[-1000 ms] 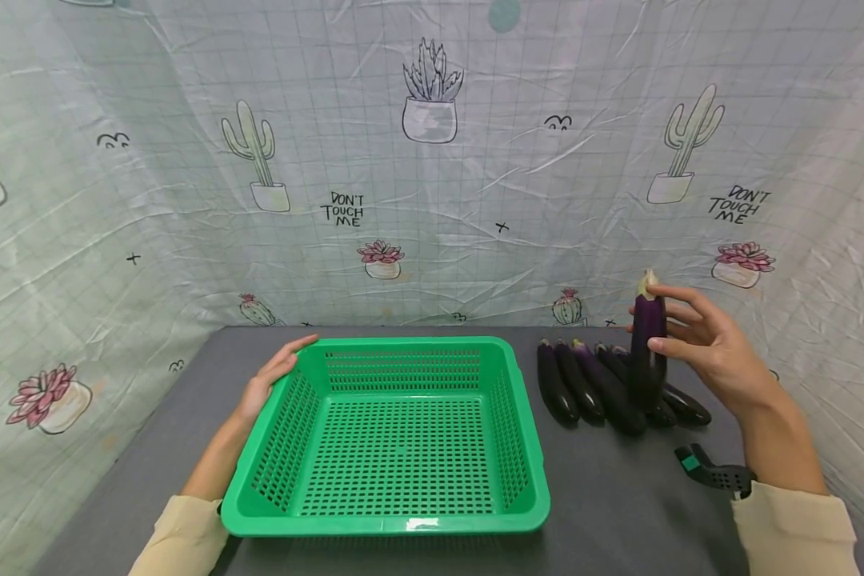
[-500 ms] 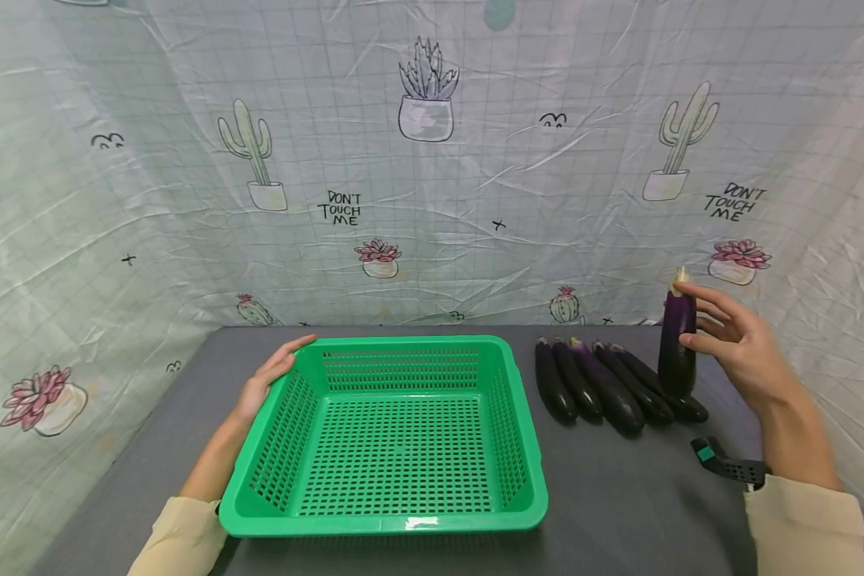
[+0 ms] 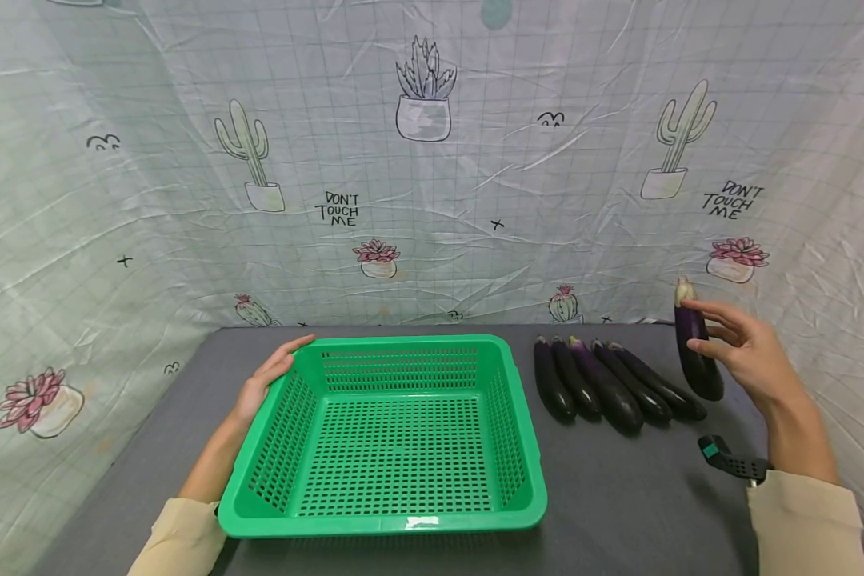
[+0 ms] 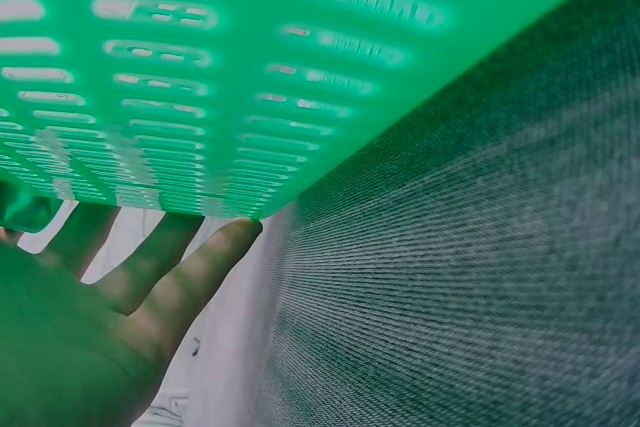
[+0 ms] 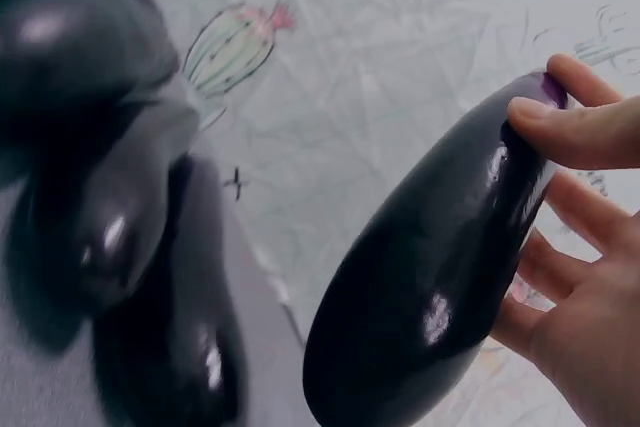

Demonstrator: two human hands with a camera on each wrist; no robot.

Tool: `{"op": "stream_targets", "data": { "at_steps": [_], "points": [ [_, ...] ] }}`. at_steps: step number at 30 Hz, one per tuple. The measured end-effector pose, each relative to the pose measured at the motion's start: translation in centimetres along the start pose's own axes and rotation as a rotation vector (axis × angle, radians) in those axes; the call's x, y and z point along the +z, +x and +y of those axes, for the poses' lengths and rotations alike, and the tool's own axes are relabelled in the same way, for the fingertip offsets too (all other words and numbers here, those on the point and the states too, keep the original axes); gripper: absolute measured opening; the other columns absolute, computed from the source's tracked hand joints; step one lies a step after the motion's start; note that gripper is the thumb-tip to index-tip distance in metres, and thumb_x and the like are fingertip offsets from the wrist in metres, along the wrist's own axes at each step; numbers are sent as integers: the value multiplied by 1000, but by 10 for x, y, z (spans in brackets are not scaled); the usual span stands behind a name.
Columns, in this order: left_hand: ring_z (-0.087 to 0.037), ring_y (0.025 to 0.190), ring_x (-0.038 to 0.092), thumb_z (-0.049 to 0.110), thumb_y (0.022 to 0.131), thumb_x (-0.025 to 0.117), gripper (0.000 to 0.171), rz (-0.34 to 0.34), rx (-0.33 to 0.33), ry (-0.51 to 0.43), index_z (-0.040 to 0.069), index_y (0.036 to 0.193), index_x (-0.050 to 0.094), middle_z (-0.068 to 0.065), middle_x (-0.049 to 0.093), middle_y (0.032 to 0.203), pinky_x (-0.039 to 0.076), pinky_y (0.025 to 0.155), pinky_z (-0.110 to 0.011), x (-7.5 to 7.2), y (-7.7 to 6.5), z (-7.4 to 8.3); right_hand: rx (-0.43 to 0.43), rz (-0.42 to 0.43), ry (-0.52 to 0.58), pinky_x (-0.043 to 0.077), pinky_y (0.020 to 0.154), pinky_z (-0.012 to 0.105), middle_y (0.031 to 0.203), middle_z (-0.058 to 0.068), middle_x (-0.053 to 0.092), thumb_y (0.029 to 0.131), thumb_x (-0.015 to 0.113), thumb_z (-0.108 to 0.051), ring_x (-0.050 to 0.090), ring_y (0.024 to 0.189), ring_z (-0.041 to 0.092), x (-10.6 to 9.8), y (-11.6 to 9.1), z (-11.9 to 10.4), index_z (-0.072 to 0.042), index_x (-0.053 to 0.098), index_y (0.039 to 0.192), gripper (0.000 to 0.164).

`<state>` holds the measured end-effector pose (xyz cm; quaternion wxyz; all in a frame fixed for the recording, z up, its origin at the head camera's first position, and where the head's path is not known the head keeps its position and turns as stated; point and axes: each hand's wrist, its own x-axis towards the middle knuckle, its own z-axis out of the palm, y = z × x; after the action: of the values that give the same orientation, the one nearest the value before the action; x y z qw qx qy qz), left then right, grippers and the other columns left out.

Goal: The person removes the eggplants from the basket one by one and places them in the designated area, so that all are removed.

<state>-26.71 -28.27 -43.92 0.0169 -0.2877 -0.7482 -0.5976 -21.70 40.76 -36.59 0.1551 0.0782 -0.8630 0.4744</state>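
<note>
In the head view my right hand (image 3: 749,356) holds an eggplant (image 3: 698,364) upright and slightly tilted, its pale stem end at the top. Thumb and fingers pinch its upper part, as the right wrist view also shows, with the glossy dark body of the eggplant (image 5: 420,277) hanging below them. On the left, my left hand (image 3: 259,388) rests at the left rim of a green plastic basket (image 3: 385,526). Seen from the left wrist, its fingers (image 4: 190,282) are spread and fairly straight against the outer slotted wall. Nothing lies inside the basket.
Several eggplants (image 3: 612,392) lie side by side on the grey tabletop (image 3: 612,496), between the basket and my right hand. Behind the table hangs a patterned cloth (image 3: 461,184), which also encloses both sides. A black strap (image 3: 734,462) juts from my right wrist.
My right hand has carried the eggplant rightward, off the row of other eggplants, and its lower end has swung to the right. The left hand stays at the basket.
</note>
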Motion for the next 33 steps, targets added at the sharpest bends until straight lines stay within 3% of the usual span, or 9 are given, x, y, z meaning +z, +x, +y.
{"op": "stream_targets", "data": {
  "at_steps": [7,14,20,22,25,27,29,31,33],
  "points": [
    [8,141,33,17,115,19,51,1,-7,-9,-5,159,30,18,34,155,29,105,-11,0,0,0,27,-29,-55,50,73,10,144,-24,45,101,66,-6,50,104,-19,-2,2,22,-19,51,155,57],
    [7,141,35,16,115,19,51,-3,-11,-14,-5,159,29,15,35,157,30,106,-12,1,1,2,10,-60,-79,47,75,6,140,-32,45,101,66,-6,50,104,-22,0,3,42,-19,50,155,58],
    [6,141,36,17,115,19,51,-2,-14,-17,-4,160,30,10,34,160,31,107,-13,0,0,2,45,-69,-91,48,74,8,142,-25,44,102,66,-10,48,102,-23,4,3,53,-21,50,155,57],
    [8,141,33,17,115,20,51,6,-20,2,-3,160,31,13,35,158,28,111,-21,0,0,2,52,-62,-89,49,73,9,138,-24,45,102,66,-10,49,101,-22,5,3,55,-20,51,154,55],
    [10,142,29,18,114,21,50,15,-31,22,-3,159,32,17,35,156,19,119,-47,-1,0,2,51,-49,-96,48,73,6,129,-29,48,101,68,-13,46,100,-24,6,3,58,-16,58,147,47],
    [12,141,28,18,114,21,50,20,-35,26,-4,159,32,19,35,155,12,117,-64,-1,0,2,50,-31,-112,47,73,5,119,-35,49,100,70,-15,46,99,-25,7,3,61,-12,64,139,40],
    [12,141,27,18,114,22,50,23,-36,26,-5,158,33,17,35,156,8,114,-73,-1,0,2,51,-17,-150,45,74,3,115,-36,50,99,72,-18,46,99,-24,7,3,64,-7,67,133,35],
    [11,141,27,18,114,22,51,22,-42,22,-4,159,32,15,34,157,8,115,-71,-1,0,3,70,-20,-194,44,73,4,122,-22,59,100,71,-23,63,107,-5,8,3,66,-6,68,131,35],
    [10,141,28,19,115,22,51,19,-50,20,-3,159,32,13,33,159,14,119,-60,0,0,3,101,-45,-233,47,76,11,138,1,61,101,70,-25,67,121,26,8,3,67,-8,66,136,39]
  ]
}}
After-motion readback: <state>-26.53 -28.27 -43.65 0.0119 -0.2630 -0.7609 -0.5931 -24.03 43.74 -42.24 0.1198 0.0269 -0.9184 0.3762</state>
